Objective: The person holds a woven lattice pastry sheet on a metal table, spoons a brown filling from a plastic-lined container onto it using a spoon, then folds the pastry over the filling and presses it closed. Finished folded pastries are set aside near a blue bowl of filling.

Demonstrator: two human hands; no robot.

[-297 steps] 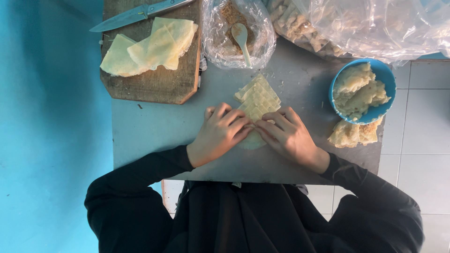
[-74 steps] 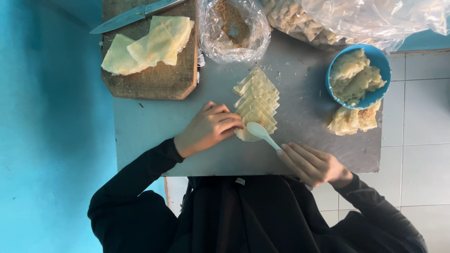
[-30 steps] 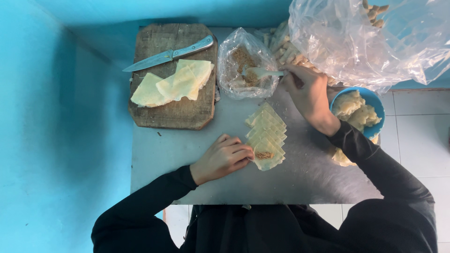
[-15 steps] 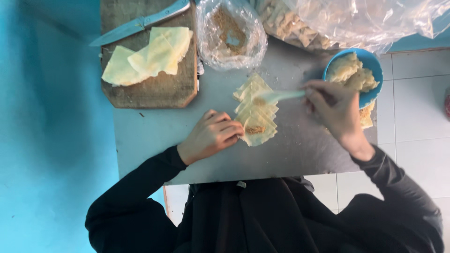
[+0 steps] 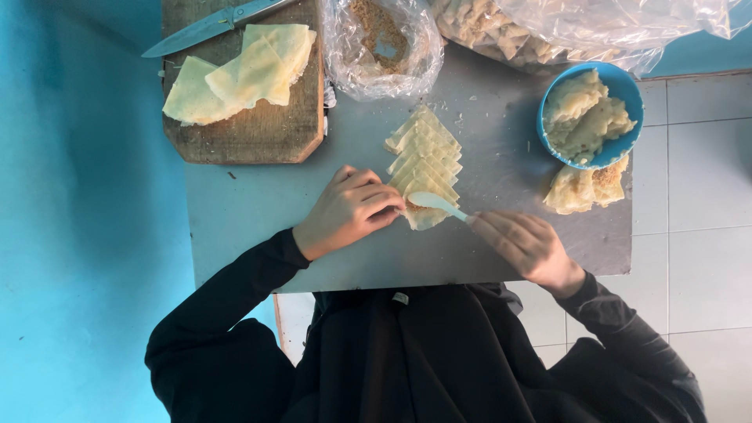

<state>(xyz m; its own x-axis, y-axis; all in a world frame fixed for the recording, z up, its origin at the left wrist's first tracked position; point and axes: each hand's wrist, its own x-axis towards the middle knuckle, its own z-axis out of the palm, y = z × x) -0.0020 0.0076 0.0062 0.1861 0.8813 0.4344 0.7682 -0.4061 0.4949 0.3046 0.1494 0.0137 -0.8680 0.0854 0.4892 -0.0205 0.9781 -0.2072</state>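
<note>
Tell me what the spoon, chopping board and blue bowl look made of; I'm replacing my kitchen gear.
Spoon: probably plastic, pale, smooth and thin. Chopping board: wood, brown with visible grain and worn, rounded edges, unvarnished by the look. Blue bowl: likely plastic, uniform bright colour with a thin rim, slightly glossy; enamel can't be ruled out.

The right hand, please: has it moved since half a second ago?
Yes. The right hand with the spoon has drawn back from beside the blue bowl toward the table's near edge.
</note>
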